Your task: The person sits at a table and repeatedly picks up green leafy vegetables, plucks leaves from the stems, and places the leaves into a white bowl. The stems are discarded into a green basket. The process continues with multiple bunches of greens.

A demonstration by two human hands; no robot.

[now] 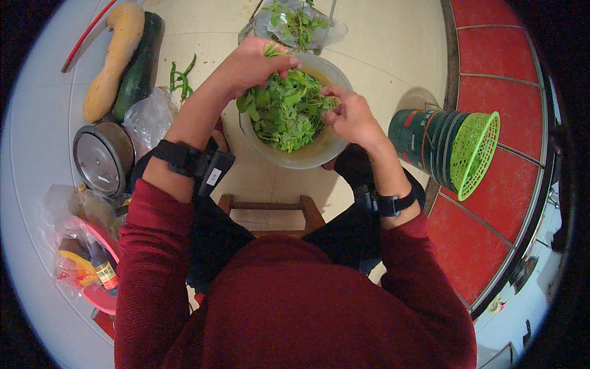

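A pale round basin (295,160) stands on the floor between my knees, heaped with leafy greens (288,120). Over its far left rim is my left hand (269,62), closed on a few green sprigs that show between thumb and fingers. My right hand (349,113) is at the basin's right side, its fingertips pinching the stems of greens at the edge of the heap. Beyond the basin, more leafy sprigs (299,27) lie on a clear plastic bag, partly on a dustpan-like holder whose kind I cannot tell.
On the right stand stacked dark green buckets (417,138) with a lime-green plastic basket (489,159) on top. At left lie a butternut-type squash (108,69), a dark green gourd (138,69), green chillies (184,80), a lidded pot (97,159) and a pink basin (99,300). A wooden stool (265,206) is beneath me.
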